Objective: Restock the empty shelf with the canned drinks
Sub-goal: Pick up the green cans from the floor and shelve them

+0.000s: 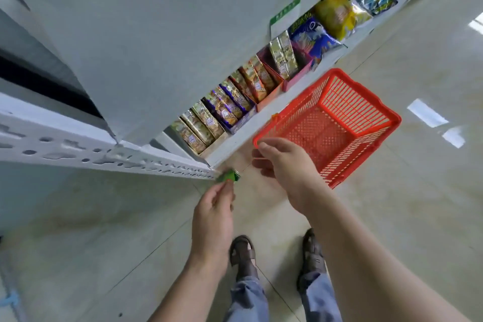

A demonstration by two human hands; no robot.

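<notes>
red basket on floor, snack packs on shelf behind it | left hand pinches green can left of basket | right hand relaxed, empty, over basket's near rim

green can tilted low beside the white shelf's front corner.

A bright orange-red mesh basket, a green can, pale grey-white shelving, gold, purple, blue and yellow snack packets, blue jeans, brown sandals.
</notes>
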